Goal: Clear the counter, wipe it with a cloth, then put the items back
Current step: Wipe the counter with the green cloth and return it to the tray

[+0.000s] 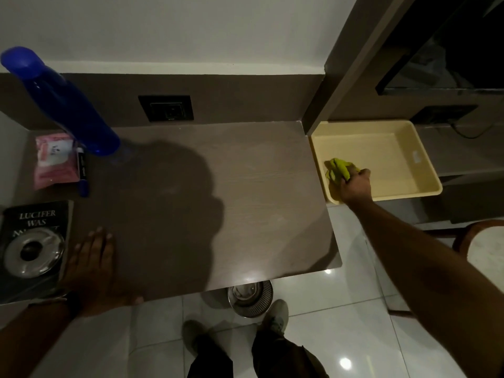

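While the left hand (94, 264) lies flat and open on the counter (207, 192), the right hand (354, 185) grips a yellow-green cloth (338, 170) over a cream tray (403, 148).

Nearest, the open palm presses the front left of the counter, holding nothing, just beside a dark book (30, 225) that carries a round steel ashtray (34, 253). Farther back on the left lie a pink packet (53, 159) and a blue-capped marker (82, 173) touching its right edge, with a tall blue bottle (62, 105) standing behind them. The right hand's fingers are curled tight around the bunched cloth, at the tray's near left corner, off the counter's right edge.
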Demonstrator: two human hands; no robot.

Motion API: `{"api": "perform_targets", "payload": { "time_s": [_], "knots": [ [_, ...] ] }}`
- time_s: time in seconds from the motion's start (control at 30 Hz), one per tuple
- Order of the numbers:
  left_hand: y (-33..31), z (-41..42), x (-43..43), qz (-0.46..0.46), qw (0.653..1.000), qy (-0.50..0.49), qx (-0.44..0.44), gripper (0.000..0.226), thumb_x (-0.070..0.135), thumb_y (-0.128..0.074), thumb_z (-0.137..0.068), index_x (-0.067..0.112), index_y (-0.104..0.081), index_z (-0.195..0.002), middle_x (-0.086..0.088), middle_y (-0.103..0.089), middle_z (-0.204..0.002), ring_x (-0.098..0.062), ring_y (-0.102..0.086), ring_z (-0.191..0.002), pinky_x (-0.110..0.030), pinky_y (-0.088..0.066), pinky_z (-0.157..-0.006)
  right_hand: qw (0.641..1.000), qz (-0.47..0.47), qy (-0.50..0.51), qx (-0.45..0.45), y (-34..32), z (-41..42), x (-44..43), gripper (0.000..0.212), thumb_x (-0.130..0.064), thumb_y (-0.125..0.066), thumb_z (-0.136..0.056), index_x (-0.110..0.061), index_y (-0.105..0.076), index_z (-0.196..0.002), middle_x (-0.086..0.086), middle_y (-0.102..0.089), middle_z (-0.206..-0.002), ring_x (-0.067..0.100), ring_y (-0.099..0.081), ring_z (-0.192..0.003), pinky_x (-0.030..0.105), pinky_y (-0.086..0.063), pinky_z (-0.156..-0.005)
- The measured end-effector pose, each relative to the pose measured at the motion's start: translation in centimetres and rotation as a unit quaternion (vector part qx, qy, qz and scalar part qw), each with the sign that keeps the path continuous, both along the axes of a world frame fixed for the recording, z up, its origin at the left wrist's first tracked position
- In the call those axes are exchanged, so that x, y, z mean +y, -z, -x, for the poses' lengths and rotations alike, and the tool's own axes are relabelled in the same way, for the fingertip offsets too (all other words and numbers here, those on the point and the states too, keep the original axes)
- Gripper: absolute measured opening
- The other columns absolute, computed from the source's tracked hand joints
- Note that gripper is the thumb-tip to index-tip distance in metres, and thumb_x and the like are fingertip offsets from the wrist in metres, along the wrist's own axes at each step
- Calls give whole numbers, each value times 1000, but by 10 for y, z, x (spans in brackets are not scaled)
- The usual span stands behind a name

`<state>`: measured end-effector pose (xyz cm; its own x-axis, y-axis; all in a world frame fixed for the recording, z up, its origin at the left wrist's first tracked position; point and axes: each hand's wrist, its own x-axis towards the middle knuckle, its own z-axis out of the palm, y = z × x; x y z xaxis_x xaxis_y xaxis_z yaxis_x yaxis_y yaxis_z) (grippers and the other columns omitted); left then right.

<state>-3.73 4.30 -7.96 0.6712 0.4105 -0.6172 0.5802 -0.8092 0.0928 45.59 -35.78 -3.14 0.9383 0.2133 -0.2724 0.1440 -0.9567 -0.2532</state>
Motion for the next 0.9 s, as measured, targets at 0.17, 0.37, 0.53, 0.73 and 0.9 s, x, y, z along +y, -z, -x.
{"api": "perform_targets", "payload": {
  "time_s": [0.17, 0.37, 0.53, 0.73, 0.9],
  "knots": [
    [2, 1, -1, -7, 1000, 0, -4, 168, 110, -46, -42, -13, -27, -155, -35, -19, -166, -48, -15, -155, -40, 15, -126, 977, 205, -51, -27, -3, 8, 18, 66, -55, -44, -105, -2, -61, -142, 20, -19, -169, 43, -36, -144, 52, -36, -115],
    [-5, 1, -4, -38, 999, 5, -34, 167, 112, -40, -44, -10, -27, -157, -33, -17, -167, -51, -21, -154, -64, -19, -125, 975, 198, -57, 86, -8, -7, 26, 90, -68, -2, -105, -9, -42, -160, 5, -10, -178, 35, -11, -161, 57, -13, -127],
    [-23, -4, -6, -67, 998, 17, -12, 169, 107, -58, -43, -1, -12, -163, -27, -6, -171, -44, -9, -159, -61, -12, -128, 978, 165, -24, 122, 2, -13, 27, 89, -73, -7, -104, -12, -25, -166, 11, -11, -176, 39, -13, -161, 58, -10, -127],
    [-20, -2, -5, -92, 995, 20, -16, 175, 117, -32, -38, 1, 5, -163, -24, 14, -171, -38, 5, -161, -51, 1, -130, 986, 130, -94, 39, 40, -10, 1, 67, -57, -18, -111, -13, -37, -157, 11, -15, -175, 40, -20, -159, 67, -20, -123],
    [-17, -2, -3, -96, 994, 31, -29, 173, 116, -30, -41, -2, 8, -162, -26, 19, -169, -39, 10, -160, -50, 5, -130, 989, 103, -100, -38, 67, -18, -12, 74, -55, -20, -106, 3, -58, -130, 32, -48, -148, 54, -46, -136, 66, -40, -112]
  ]
}}
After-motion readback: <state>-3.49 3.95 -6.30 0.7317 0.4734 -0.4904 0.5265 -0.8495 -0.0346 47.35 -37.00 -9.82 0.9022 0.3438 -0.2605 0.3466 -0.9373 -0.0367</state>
